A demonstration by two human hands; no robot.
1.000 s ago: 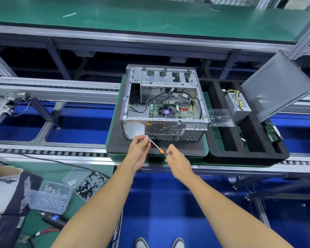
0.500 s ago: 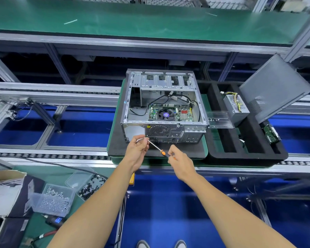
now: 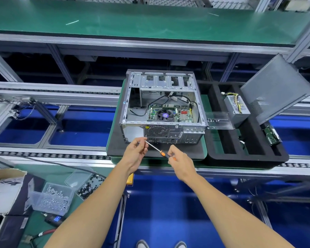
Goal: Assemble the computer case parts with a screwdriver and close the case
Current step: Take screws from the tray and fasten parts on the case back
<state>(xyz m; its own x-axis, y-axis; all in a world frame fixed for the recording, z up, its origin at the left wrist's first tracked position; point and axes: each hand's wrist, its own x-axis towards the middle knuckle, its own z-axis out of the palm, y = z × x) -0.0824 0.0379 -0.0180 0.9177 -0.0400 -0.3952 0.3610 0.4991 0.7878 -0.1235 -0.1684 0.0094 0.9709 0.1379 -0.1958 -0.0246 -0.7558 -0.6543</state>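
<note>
At case rear, left hand [image 3: 136, 151] hiding screwdriver [image 3: 157, 149] tip

- The desk [image 3: 97, 159], a roller conveyor line, carries a green pallet [image 3: 203, 154].
- On the pallet lies a dark mat [image 3: 118, 145], and the open computer case [image 3: 161, 108] sits on it.
- Just right of the mat, a black foam tray [image 3: 249, 156] holds a power supply [image 3: 237, 108].

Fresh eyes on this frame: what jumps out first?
The open computer case at centre, motherboard and fan exposed. Just in front, the right hand holds an orange-handled screwdriver whose tip meets the left hand. The grey side panel leans off to the right.
</note>
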